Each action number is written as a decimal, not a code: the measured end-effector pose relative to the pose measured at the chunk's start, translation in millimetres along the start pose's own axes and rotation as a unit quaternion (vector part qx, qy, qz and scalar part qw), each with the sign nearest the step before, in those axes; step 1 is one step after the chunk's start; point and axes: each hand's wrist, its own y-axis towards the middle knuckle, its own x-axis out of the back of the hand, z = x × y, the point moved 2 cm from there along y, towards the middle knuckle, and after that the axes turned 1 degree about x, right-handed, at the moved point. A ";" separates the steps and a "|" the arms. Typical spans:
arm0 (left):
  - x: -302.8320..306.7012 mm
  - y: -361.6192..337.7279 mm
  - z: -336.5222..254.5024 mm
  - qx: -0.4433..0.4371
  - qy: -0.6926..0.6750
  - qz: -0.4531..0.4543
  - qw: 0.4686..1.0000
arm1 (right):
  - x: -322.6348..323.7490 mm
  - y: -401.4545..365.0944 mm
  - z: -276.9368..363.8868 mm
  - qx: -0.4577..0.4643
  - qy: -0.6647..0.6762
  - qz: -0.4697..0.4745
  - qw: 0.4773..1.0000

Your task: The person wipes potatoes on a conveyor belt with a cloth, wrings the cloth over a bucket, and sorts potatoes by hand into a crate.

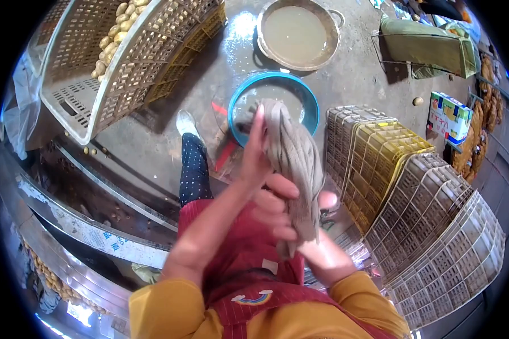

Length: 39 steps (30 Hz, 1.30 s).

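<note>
A grey, bunched and twisted cloth (291, 150) hangs between my hands in front of my red apron. My left hand (257, 150) lies along the cloth's upper left side, thumb pointing up, its fingers partly hidden by the cloth. Lower down, my right hand (280, 212) has its fingers wrapped round the cloth, slightly blurred. Just beyond the cloth, a blue basin (313, 104) with cloudy water stands on the wet floor. Behind that is a round metal pan (263, 45) of murky water.
A crate (130, 62) with potatoes (114, 42) leans at the upper left. Stacked crates (424, 198) stand at the right, near a printed carton (449, 117). A green bundle (424, 48) lies at the upper right. Metal rails (119, 189) run along the left.
</note>
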 end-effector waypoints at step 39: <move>-69.8 -76.3 42.2 0.297 -0.498 0.293 0.760 | 39.7 -9.9 111.7 0.006 -0.929 -0.349 0.120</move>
